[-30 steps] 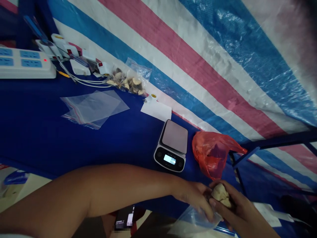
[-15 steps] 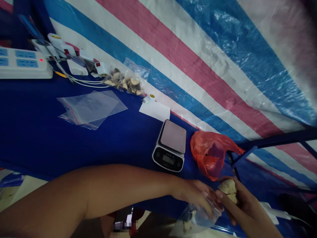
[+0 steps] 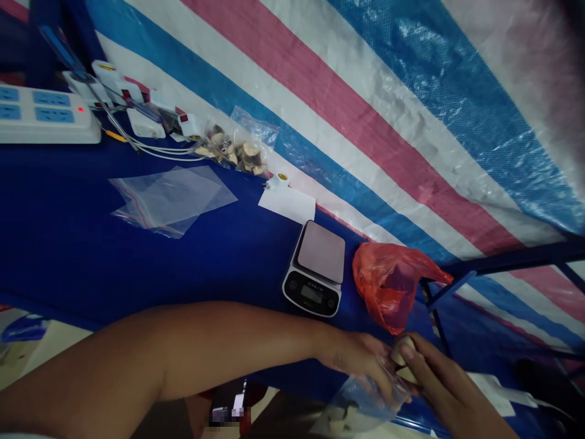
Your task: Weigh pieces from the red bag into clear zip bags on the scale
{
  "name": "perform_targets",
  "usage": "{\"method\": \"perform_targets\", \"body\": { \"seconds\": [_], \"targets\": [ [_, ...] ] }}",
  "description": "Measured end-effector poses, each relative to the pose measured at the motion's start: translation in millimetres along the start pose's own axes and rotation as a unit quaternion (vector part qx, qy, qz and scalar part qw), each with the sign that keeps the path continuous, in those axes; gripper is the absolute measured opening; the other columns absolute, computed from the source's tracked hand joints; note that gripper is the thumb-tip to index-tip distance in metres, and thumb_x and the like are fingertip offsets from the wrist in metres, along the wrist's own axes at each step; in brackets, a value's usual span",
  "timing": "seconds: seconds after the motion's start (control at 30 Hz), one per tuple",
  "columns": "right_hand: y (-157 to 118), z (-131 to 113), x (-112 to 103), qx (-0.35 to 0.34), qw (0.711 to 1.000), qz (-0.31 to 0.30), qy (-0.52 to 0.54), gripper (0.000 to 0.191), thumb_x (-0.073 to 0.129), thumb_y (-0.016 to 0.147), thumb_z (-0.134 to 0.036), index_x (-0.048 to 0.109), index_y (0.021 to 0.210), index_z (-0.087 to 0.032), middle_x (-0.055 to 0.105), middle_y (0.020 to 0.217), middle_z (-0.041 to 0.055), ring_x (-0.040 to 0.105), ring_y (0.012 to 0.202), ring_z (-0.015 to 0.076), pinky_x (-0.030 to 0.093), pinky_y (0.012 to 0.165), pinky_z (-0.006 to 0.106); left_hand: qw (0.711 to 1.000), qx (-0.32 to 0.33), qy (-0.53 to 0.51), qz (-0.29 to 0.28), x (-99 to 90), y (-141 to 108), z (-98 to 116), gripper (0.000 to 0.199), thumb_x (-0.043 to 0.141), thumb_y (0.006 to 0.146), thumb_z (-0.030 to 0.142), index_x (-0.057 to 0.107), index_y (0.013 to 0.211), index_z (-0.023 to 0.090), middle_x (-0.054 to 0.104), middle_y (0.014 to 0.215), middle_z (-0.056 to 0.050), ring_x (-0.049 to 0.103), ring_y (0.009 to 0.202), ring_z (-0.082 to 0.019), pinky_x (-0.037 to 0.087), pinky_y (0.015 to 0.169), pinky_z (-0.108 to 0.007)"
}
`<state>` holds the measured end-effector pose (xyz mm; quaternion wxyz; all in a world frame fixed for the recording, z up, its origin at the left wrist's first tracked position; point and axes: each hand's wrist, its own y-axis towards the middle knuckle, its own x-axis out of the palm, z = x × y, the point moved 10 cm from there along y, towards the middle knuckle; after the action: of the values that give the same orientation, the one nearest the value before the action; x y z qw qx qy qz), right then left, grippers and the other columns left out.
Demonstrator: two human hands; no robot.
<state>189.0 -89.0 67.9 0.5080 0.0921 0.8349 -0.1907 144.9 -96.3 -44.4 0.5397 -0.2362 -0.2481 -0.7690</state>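
We've got the pale pieces (image 3: 404, 360) over the near right part of the bench (image 3: 219, 262), fingers of our right hand (image 3: 441, 387) clamped on them, just beside the mouth of the clear bag (image 3: 372, 417). Left hand (image 3: 365, 366): fingers gathered on the bag's film near that mouth; a few loose chunks (image 3: 339, 421) show inside. Step in hand, our read: pieces and bag mouth being matched up. Next move calls for the mouth spread and the right fingers kept from snagging film; can't tell how wide it gapes. Bag sits low around the near edge; can't see what bears its weight. Far of our hands: red bag (image 3: 386, 289) close by, scale (image 3: 321, 251) left of that, display dark. Left forearm (image 3: 205, 347) crosses just near of the scale, so little slack there. More room on the blue stretch left of the scale, up to the flat bags (image 3: 173, 198). Striped sheet (image 3: 292, 67) limits the far side.
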Motion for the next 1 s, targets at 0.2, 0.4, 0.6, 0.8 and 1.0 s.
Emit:
{"method": "perform_targets", "body": {
  "seconds": [0.2,0.4,0.6,0.8,1.0],
  "targets": [
    [2,-13,26,0.037,0.994,-0.094,0.051,0.04,0.059,0.094,-0.061,0.069,0.083,-0.024,0.065,0.07,-0.0003,0.061,0.066,0.0169,0.049,0.061,0.021,1.0,-0.008,0.002,0.0,0.2,-2,2,0.049,0.086,0.043,0.014,0.07,0.089,0.016,0.066,0.099,0.0,0.065,0.087,-0.014,0.053,0.07,-0.024],
    [0,-15,28,0.038,0.991,-0.114,0.053,0.035,0.064,0.091,-0.059,0.074,0.087,-0.025,0.071,0.076,0.0012,0.066,0.073,0.0207,0.054,0.068,0.023,0.998,-0.054,-0.033,-0.011,5.5,-3,-3,0.046,0.086,0.044,0.009,0.07,0.087,0.015,0.068,0.093,0.0,0.066,0.082,-0.013,0.055,0.07,-0.023],
    [-3,-8,18,0.056,0.994,-0.08,0.042,0.04,0.07,0.084,-0.063,0.079,0.101,-0.028,0.078,0.1,0.005,0.072,0.097,0.0291,0.06,0.082,0.029,0.997,-0.028,-0.046,-0.057,9.4,1,-3,0.045,0.081,0.042,0.002,0.067,0.083,0.014,0.068,0.087,0.001,0.069,0.078,-0.016,0.058,0.072,-0.028],
    [-6,-30,42,0.034,0.973,-0.201,0.105,0.038,0.065,0.09,-0.059,0.081,0.091,-0.025,0.075,0.085,0.0049,0.07,0.073,0.0207,0.057,0.065,0.025,0.997,-0.009,-0.027,-0.077,8.8,1,-2,0.052,0.083,0.052,0.013,0.058,0.097,0.019,0.062,0.083,0.003,0.068,0.07,-0.017,0.058,0.066,-0.034],
    [-10,-9,21,0.057,0.992,-0.097,0.064,0.046,0.072,0.08,-0.066,0.083,0.104,-0.028,0.078,0.113,0.0097,0.074,0.101,0.031,0.063,0.08,0.032,0.998,-0.028,0.01,-0.055,3.8,-4,-2,0.072,0.085,0.056,0.016,0.042,0.113,0.023,0.06,0.086,0.004,0.066,0.068,-0.014,0.056,0.065,-0.034]
  ]
}}
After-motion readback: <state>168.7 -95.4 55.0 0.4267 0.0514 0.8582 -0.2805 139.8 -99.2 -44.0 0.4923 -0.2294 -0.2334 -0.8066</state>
